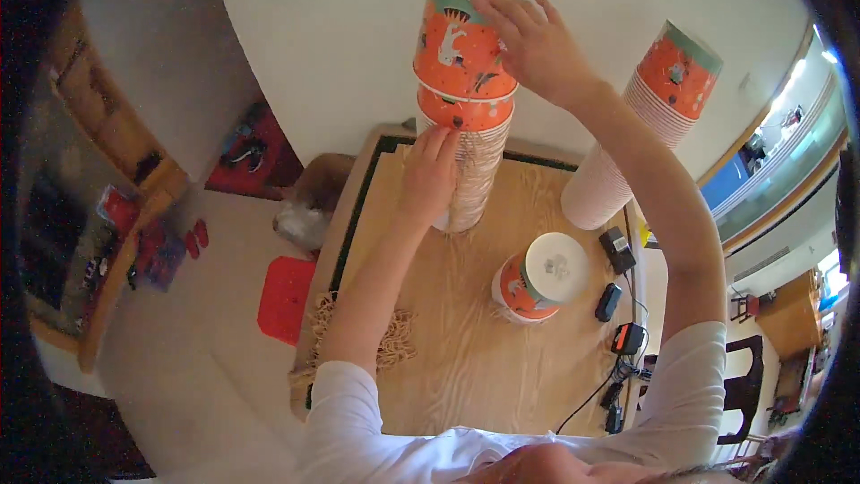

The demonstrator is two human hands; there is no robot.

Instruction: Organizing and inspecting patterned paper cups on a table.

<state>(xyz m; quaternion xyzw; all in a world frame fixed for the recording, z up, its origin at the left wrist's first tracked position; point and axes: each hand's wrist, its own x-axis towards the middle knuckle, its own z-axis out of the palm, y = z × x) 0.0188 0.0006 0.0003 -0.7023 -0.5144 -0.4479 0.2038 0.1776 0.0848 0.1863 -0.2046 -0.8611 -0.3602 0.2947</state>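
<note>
A tall stack of upside-down paper buckets (475, 184) stands at the far side of the table. Its top bucket (452, 45) is orange with a green band and a white animal print, and sits over another orange one. My right hand (542, 49) lies against the upper right of this top bucket, fingers stretched out and touching near its base edge. Lower down, my left hand (430, 175) has its fingers closed at the white rims on the stack's left side; its thumb is hard to make out.
A second leaning bucket stack (654, 116) stands at the far right. Nearer lies a short stack of buckets (528, 282). Tan rubber bands (390, 341) are heaped at the left edge. Black adapters and cables (618, 341) line the right edge. A red stool (285, 298) is beside the table (448, 358).
</note>
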